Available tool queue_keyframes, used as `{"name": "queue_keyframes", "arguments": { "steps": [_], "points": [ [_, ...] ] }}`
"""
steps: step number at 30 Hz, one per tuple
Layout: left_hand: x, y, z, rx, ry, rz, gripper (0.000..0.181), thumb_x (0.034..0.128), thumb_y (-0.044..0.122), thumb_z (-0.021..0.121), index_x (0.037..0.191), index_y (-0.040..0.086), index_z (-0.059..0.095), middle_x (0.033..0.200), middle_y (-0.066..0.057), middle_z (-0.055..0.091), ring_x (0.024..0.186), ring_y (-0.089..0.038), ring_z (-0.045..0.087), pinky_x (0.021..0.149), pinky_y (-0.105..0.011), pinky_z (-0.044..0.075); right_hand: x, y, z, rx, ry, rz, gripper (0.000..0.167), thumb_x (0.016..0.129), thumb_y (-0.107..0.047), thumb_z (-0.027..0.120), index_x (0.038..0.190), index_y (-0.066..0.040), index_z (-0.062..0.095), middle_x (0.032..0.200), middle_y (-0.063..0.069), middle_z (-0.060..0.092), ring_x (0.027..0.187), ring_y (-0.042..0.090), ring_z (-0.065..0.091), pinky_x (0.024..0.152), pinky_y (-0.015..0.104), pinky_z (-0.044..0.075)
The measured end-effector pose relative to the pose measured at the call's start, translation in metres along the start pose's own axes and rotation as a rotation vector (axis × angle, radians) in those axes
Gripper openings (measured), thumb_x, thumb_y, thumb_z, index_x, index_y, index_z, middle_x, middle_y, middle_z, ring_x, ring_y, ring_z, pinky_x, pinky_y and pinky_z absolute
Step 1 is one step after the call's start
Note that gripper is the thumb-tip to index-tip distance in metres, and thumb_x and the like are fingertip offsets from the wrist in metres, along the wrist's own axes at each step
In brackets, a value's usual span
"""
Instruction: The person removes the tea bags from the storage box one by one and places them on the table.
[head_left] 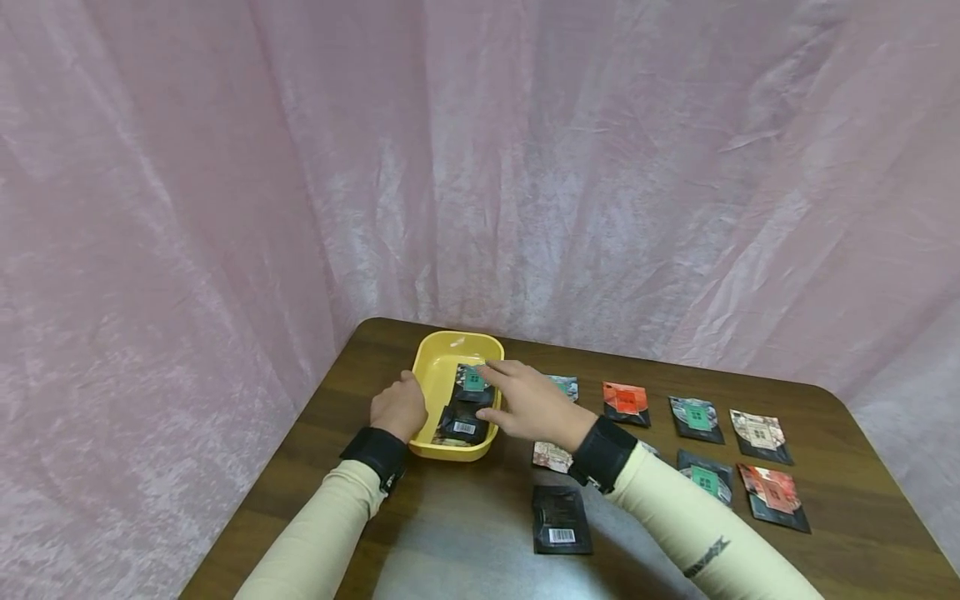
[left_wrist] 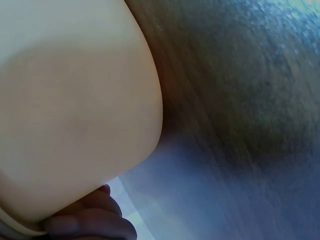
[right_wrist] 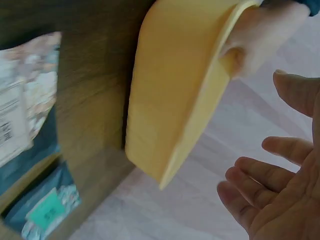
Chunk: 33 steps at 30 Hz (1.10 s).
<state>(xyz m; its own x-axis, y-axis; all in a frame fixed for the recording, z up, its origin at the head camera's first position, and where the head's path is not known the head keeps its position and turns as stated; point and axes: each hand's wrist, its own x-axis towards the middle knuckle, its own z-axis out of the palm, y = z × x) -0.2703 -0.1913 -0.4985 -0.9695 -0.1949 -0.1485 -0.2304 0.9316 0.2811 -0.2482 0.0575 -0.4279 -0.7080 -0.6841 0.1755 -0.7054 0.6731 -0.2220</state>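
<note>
Tray: a yellow, rounded-rectangular plastic tray (head_left: 431, 375) stands on the brown wood-grained bench (head_left: 378, 354).
Tray contents: a dark flat packet with a green label (head_left: 474, 382) lies inside the tray, toward its far right; a black packet with a white barcode (head_left: 462, 427) lies nearer the tray's front, some of it overlapped or hard to make out.
Left hand: the person's left hand (head_left: 398, 408) grips the tray at its left rim, narrow around the edge, the thumb over it.
Right hand: the person's right hand (head_left: 528, 404) reaches over the tray's right rim, wide, thumb and fingers apart; whether a fingertip touches a packet cannot be told.
Far row, right of the tray: a partly hidden packet with a bluish print (head_left: 566, 387), a red-orange and black packet (head_left: 626, 404), a dark packet with a teal label (head_left: 697, 418) and a cream and black packet (head_left: 761, 436).
Near row, right of the tray: a pale floral packet (head_left: 551, 457), a dark blue packet with a green label (head_left: 707, 477) and a red floral packet (head_left: 775, 497).
Front right of the tray: a plain black packet with a barcode (head_left: 562, 521).
Behind the tray: a pink velvety curtain (head_left: 480, 192).
</note>
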Motion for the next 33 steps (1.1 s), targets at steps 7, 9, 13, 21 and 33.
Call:
{"name": "queue_keyframes", "arguments": {
  "steps": [7, 9, 13, 21, 33],
  "points": [
    [0.002, 0.000, 0.002, 0.002, 0.004, 0.002, 0.038, 0.0986, 0.021, 0.069, 0.124, -0.001, 0.051, 0.094, -0.016, 0.066, 0.077, -0.030, 0.064, 0.075, -0.048, 0.058, 0.043, 0.007, 0.027, -0.046, -0.132, 0.027, 0.074, 0.100, -0.047, 0.073, 0.160, -0.013, 0.048, 0.164, 0.019, 0.050, 0.152, 0.036, 0.051, 0.124, 0.053, 0.042],
    [0.002, 0.000, 0.002, 0.006, 0.007, 0.004, 0.037, 0.0992, 0.021, 0.068, 0.124, -0.001, 0.051, 0.094, -0.017, 0.066, 0.077, -0.030, 0.065, 0.075, -0.049, 0.058, 0.053, 0.008, 0.035, -0.064, -0.167, 0.036, 0.075, 0.099, -0.045, 0.074, 0.161, -0.011, 0.047, 0.163, 0.018, 0.051, 0.152, 0.035, 0.051, 0.125, 0.050, 0.042],
    [-0.001, -0.001, 0.002, 0.006, 0.020, 0.011, 0.035, 0.0999, 0.020, 0.066, 0.124, -0.001, 0.052, 0.097, -0.018, 0.069, 0.079, -0.030, 0.067, 0.077, -0.050, 0.059, 0.069, 0.011, 0.049, -0.103, -0.249, 0.074, 0.079, 0.098, -0.044, 0.076, 0.162, -0.011, 0.045, 0.165, 0.017, 0.050, 0.154, 0.035, 0.048, 0.127, 0.048, 0.039],
    [-0.006, -0.001, 0.002, -0.004, 0.061, 0.021, 0.029, 0.1009, 0.016, 0.061, 0.121, -0.002, 0.054, 0.100, -0.021, 0.072, 0.085, -0.035, 0.072, 0.078, -0.053, 0.059, 0.083, 0.014, 0.060, -0.164, -0.395, 0.142, 0.087, 0.099, -0.050, 0.071, 0.167, -0.010, 0.034, 0.168, 0.015, 0.046, 0.159, 0.033, 0.042, 0.129, 0.053, 0.033],
    [-0.004, -0.002, 0.001, 0.011, 0.037, 0.019, 0.029, 0.1003, 0.017, 0.063, 0.121, -0.001, 0.053, 0.101, -0.020, 0.072, 0.087, -0.034, 0.073, 0.077, -0.052, 0.059, 0.086, 0.010, 0.066, -0.217, -0.395, 0.192, 0.081, 0.106, -0.056, 0.057, 0.168, -0.011, 0.032, 0.146, 0.004, 0.070, 0.140, 0.024, 0.063, 0.129, 0.052, 0.033]
  ]
}}
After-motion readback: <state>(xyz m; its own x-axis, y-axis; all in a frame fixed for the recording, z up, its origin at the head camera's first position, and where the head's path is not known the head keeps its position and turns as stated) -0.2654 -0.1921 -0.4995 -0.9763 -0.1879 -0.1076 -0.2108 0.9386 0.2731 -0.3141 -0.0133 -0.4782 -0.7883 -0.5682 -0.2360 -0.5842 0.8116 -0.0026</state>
